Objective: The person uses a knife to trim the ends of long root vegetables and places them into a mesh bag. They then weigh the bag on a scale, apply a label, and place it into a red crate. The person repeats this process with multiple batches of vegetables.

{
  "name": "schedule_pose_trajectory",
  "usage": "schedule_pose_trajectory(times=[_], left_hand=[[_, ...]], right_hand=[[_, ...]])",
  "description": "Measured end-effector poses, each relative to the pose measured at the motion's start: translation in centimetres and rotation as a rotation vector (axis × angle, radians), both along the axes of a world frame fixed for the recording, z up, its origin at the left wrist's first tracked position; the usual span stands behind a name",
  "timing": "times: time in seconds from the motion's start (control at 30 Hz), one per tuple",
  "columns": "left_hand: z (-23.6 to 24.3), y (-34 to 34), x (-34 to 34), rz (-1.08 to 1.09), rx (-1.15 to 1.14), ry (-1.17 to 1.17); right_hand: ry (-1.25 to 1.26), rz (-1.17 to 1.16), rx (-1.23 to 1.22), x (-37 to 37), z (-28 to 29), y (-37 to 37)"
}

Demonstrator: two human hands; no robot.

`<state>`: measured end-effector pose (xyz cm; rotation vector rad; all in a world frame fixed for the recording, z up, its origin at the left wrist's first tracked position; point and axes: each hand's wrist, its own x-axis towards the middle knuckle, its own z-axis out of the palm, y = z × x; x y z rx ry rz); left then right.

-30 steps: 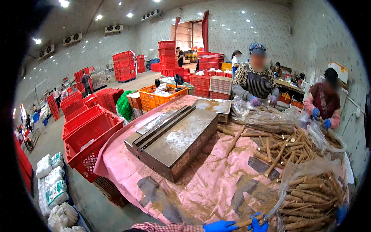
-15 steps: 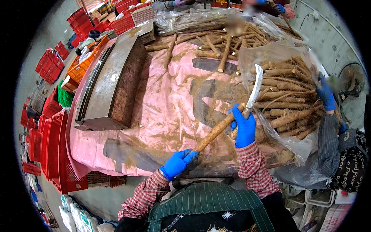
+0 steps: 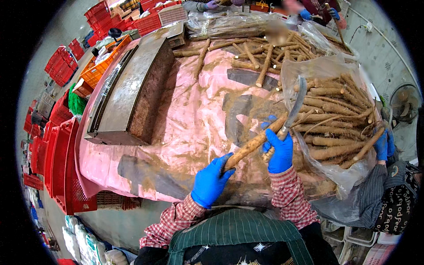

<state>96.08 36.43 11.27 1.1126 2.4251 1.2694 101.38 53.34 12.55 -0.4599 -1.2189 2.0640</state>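
Observation:
My left hand (image 3: 209, 182), in a blue glove, is closed around the lower end of a long brown yam root (image 3: 251, 146). The root slants up and to the right above the table. My right hand (image 3: 281, 154), also gloved in blue, is closed on the handle of a curved knife (image 3: 299, 99), whose blade points up and away from me. The root's upper end lies beside the knife at my right hand; whether the blade touches it I cannot tell. A large pile of hairy yam roots (image 3: 331, 115) lies in clear plastic just right of the knife.
A metal box (image 3: 132, 92) stands on the pink-covered table (image 3: 194, 119) at left. Cut roots (image 3: 265, 66) lie at the back. A co-worker's blue-gloved hands (image 3: 382, 143) are at the pile's right edge. Red crates (image 3: 62, 163) stand left of the table.
My left hand has moved up and right with the root. The knife blade has turned and shows darker. The co-worker's hand has moved down along the pile.

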Motion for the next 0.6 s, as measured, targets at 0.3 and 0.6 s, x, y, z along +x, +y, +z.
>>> schedule_pose_trajectory(times=[0.3, 0.6], left_hand=[[0.4, -0.2, -0.3, 0.031, 0.165, -0.456], [2.2, 1.7, -0.2, 0.064, 0.237, -0.786]], right_hand=[[-0.050, -0.014, -0.059, 1.1, 0.2, 0.5], [-0.111, 0.072, -0.014, 1.1, 1.2, -2.1]])
